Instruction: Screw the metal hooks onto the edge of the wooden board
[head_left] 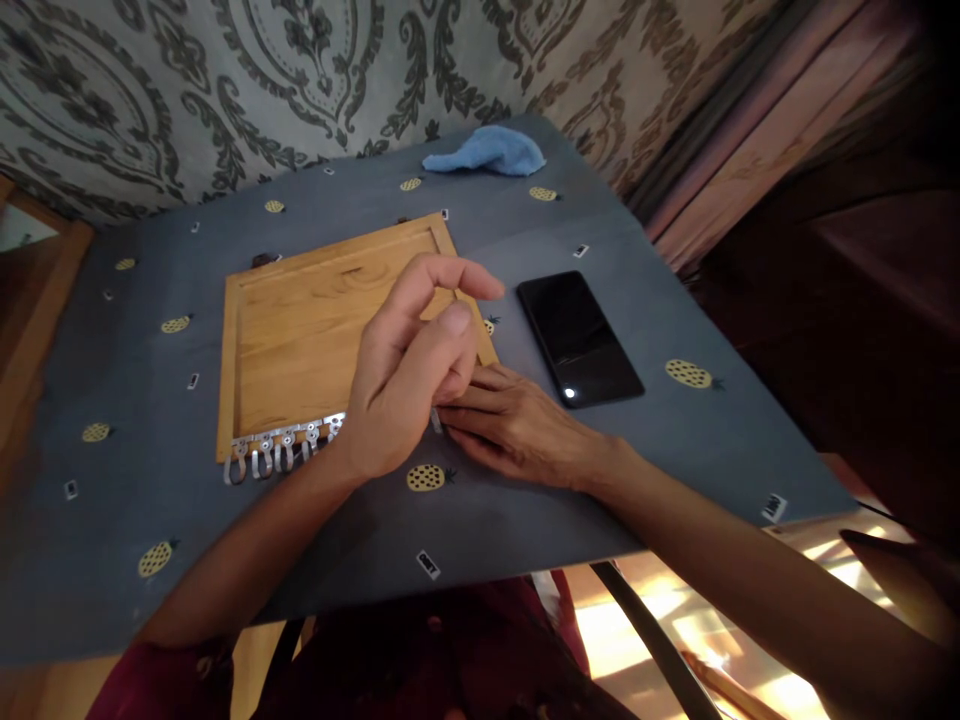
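Note:
A framed wooden key rack [300,340] lies flat on the table, with a row of metal hooks [289,443] along its near edge. My left hand [420,360] is raised over the rack's right half. Its index finger is bent forward, apart from the thumb, while the other fingers curl; nothing shows in its grasp. My right hand [517,425] rests low by the rack's near right corner, fingers stretched out and close to the end of the hook row. My left hand and wrist cover part of the hooks, and the right fingertips are partly hidden.
A black smartphone [577,338] lies to the right of the rack. Farther back is a crumpled blue cloth [491,152]. The table has a grey-blue pineapple-print cover [300,560]. Patterned curtain fabric [322,70] hangs behind it, and a wooden frame [45,330] stands at the left.

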